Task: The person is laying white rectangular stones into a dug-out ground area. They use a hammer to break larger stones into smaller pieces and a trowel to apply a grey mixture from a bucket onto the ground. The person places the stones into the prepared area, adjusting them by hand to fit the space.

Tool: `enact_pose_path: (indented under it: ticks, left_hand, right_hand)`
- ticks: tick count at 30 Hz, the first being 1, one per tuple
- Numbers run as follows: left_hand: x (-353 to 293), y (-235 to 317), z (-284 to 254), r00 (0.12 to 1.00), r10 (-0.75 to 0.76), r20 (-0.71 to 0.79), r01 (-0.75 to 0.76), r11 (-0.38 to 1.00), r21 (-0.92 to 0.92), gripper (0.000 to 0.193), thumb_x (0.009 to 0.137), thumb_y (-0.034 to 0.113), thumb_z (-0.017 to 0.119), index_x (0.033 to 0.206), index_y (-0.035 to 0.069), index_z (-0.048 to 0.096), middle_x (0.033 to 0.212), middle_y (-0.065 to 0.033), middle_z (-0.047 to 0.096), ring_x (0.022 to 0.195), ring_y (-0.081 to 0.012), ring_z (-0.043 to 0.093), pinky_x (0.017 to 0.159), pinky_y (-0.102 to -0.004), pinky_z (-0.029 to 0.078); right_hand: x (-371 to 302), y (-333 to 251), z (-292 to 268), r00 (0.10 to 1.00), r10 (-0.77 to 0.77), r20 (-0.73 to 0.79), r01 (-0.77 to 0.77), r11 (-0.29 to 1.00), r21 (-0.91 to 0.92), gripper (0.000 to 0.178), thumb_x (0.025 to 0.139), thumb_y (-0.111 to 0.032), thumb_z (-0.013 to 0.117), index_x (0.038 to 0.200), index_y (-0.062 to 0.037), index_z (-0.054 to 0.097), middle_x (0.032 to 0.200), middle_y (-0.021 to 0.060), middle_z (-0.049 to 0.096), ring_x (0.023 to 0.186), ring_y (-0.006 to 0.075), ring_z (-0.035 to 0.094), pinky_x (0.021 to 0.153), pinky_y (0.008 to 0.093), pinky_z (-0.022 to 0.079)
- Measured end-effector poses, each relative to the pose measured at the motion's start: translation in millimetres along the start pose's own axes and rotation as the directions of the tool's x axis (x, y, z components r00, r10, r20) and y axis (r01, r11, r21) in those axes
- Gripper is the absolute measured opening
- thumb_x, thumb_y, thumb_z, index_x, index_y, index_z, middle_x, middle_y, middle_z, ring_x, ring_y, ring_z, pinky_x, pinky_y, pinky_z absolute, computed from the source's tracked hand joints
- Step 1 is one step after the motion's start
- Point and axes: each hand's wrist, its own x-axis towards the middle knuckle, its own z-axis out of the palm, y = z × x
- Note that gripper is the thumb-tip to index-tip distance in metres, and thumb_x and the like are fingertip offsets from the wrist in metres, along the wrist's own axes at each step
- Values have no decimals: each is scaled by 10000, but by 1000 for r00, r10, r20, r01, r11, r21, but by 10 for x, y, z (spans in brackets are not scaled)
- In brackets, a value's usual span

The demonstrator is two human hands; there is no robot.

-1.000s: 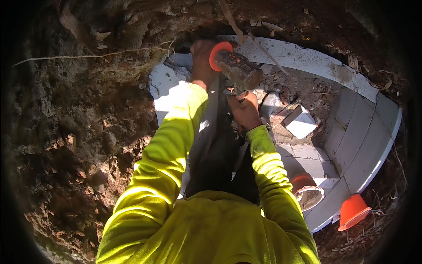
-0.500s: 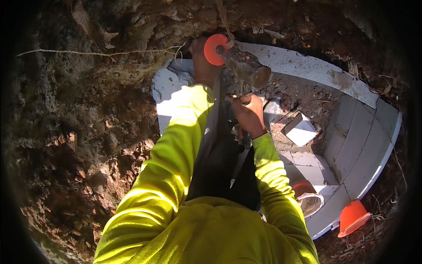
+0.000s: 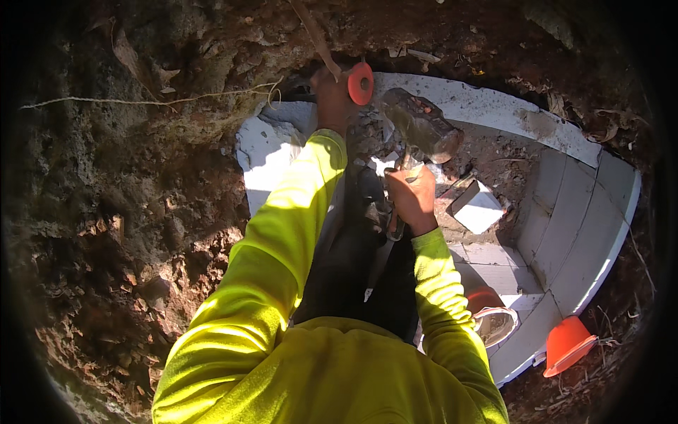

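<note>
Right hand (image 3: 412,194) clenched on hammer (image 3: 421,126) — left hand (image 3: 330,95), grip unclear, behind root (image 3: 313,30) — 2 buckets (image 3: 567,345).

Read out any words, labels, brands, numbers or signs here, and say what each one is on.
No readable text. I make out no lettering on the hammer, the red disc by the left hand, the white block or the orange bucket at the lower right.

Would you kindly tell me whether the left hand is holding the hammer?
No, the right hand grips the hammer, while the left hand is beside the orange disc.
</note>
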Motion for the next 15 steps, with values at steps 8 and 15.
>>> enact_pose_path:
  ticks: [8,15]
  left_hand:
    - [-230,485,-23,984,102,146,-64,967,-245,298,726,126,716,1016,95,656,1035,-102,626,1061,-313,529,953,-419,399]
    - [-977,661,-61,861,28,509,258,837,-483,381,783,147,727,1132,37,621,1032,-116,675,896,-272,664,751,-333,542]
  right_hand:
    - [-429,-378,-485,923,-266,-280,303,948,99,167,812,39,585,726,-42,467,594,-9,471,503,64,415,459,241,344]
    - [-523,357,-837,965,156,-211,-127,981,145,147,839,-23,594,715,-70,532,613,1,528,506,71,472,460,249,370]
